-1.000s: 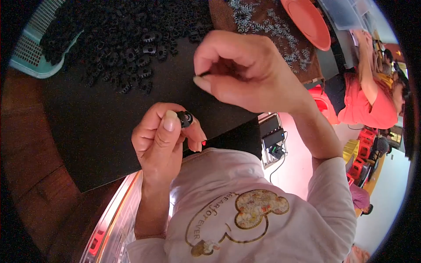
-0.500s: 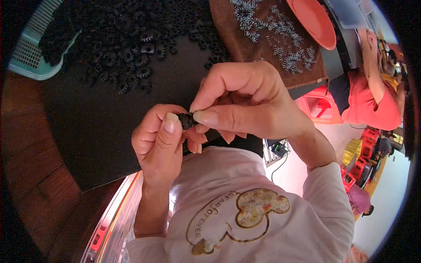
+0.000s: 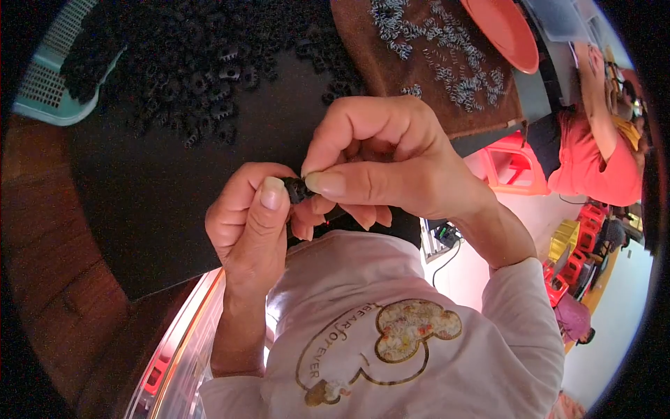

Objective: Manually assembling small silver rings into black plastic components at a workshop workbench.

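Between my two hands is a small black plastic claw clip piece (image 3: 296, 189), mostly covered by fingertips. My left hand (image 3: 250, 222) pinches its left side between thumb and forefinger. On the other side, the thumb and forefinger of my right hand (image 3: 401, 164) close on its right end; whether a spring is there too is hidden. Both hands are above the near edge of the dark tabletop (image 3: 153, 216). Beyond them lies a large heap of similar black toothed pieces (image 3: 209, 77). Many small metal springs (image 3: 457, 56) are scattered on a brown cloth (image 3: 359, 42) at the far right.
A pale green perforated basket (image 3: 52, 87) stands at the far left, with black pieces spilling from it. An orange-red plate (image 3: 504, 31) sits at the cloth's far right edge. Past the table's right side are a red stool (image 3: 520, 171) and a person in red (image 3: 590, 157).
Both hands keep their pinch on the black piece and have shifted only very slightly. The view has tilted a little.
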`<state>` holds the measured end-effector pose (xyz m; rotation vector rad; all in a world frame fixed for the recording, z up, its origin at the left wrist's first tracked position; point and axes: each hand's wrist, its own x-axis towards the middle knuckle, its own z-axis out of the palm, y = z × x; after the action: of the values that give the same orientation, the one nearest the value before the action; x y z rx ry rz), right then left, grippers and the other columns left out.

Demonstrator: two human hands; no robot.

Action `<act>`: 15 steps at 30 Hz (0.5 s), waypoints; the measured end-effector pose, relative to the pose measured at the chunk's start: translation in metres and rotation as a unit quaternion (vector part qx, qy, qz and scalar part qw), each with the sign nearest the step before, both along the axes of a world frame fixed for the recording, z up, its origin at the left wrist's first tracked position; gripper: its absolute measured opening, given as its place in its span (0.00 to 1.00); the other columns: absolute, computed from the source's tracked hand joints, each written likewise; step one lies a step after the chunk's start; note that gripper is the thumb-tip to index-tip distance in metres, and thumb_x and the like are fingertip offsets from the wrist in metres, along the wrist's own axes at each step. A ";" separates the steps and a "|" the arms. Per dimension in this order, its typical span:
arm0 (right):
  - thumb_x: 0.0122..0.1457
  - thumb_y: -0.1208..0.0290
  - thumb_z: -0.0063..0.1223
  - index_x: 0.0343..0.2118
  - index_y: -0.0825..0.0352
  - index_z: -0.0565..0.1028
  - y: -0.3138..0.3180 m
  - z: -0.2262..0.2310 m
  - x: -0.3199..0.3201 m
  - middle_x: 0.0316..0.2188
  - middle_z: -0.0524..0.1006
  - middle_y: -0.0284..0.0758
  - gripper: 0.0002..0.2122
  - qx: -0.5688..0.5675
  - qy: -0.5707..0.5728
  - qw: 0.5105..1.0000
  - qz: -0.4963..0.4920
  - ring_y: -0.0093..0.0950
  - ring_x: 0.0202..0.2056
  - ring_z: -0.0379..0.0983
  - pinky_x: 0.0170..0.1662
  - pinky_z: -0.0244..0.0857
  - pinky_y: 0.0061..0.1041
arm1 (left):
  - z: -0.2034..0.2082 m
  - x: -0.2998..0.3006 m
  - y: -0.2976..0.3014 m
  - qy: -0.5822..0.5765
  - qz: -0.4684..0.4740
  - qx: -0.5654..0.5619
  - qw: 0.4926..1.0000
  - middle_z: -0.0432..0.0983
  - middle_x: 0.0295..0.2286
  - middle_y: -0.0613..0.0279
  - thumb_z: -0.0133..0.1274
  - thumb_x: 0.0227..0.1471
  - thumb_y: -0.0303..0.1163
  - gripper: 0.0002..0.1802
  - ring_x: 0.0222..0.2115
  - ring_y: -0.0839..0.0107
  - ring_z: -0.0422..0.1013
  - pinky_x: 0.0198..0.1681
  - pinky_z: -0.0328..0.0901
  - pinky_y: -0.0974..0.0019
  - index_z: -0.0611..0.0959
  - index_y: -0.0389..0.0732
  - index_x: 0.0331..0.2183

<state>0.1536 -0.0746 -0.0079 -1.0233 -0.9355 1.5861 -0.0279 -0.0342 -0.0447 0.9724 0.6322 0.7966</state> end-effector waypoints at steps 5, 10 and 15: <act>0.56 0.74 0.53 0.28 0.69 0.73 -0.003 -0.002 0.000 0.20 0.75 0.30 0.04 0.010 -0.023 1.000 -0.015 0.13 0.17 0.68 0.17 0.59 0.12 | -0.003 0.000 0.000 0.047 -0.007 0.048 0.998 0.74 0.20 0.62 0.45 0.59 0.37 0.14 0.18 0.82 0.63 0.22 0.60 0.77 0.75 0.34 0.32; 0.56 0.78 0.51 0.27 0.70 0.71 -0.006 0.000 -0.001 0.19 0.73 0.30 0.03 0.047 -0.075 0.995 -0.034 0.17 0.20 0.70 0.21 0.62 0.16 | -0.001 0.004 -0.003 0.061 0.006 0.061 0.996 0.74 0.20 0.63 0.46 0.59 0.37 0.14 0.18 0.83 0.64 0.22 0.60 0.78 0.75 0.35 0.32; 0.57 0.80 0.52 0.32 0.71 0.72 -0.010 -0.011 -0.005 0.25 0.74 0.32 0.02 0.179 -0.166 0.968 -0.059 0.13 0.20 0.67 0.20 0.58 0.12 | -0.004 0.005 -0.004 0.052 0.025 0.073 0.996 0.74 0.20 0.64 0.47 0.59 0.36 0.13 0.18 0.83 0.64 0.21 0.60 0.78 0.76 0.34 0.33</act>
<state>0.1491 -0.0848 -0.0190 -1.0791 -1.3088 1.1104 -0.0231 -0.0378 -0.0484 1.1403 0.6982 0.8494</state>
